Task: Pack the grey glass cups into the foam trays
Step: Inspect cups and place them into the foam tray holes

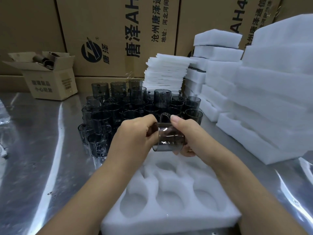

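Item under inspection: one grey glass cup (169, 139), which is being held in the air between both hands, over the far end of the foam tray (169, 223) and apart from it; the cup is lying tilted, with its clear handle pointing upward between the two thumbs.

The left hand (135, 134) is gripping the cup's left side with curled fingers; the right hand (188, 134) is wrapping its fingers round the right side and underneath, with its thumb pressing at the top beside the handle.

The foam tray is lying flat on the metal table (42, 141), directly before the person; its round pockets are showing white foam only; the far pockets are partly hidden behind the hands.

Beyond the hands, a dense cluster of grey cups (128, 106) is standing upright on the table, some stacked on others.

To the right of the cluster, a pile of thin foam sheets (166, 72) is rising against the back; further right, stacks of foam trays (271, 99) are crowding the table edge.

At the far left, a small open cardboard box (50, 78) is holding dark items that cannot be identified; printed cartons (110, 31) are forming the back wall.
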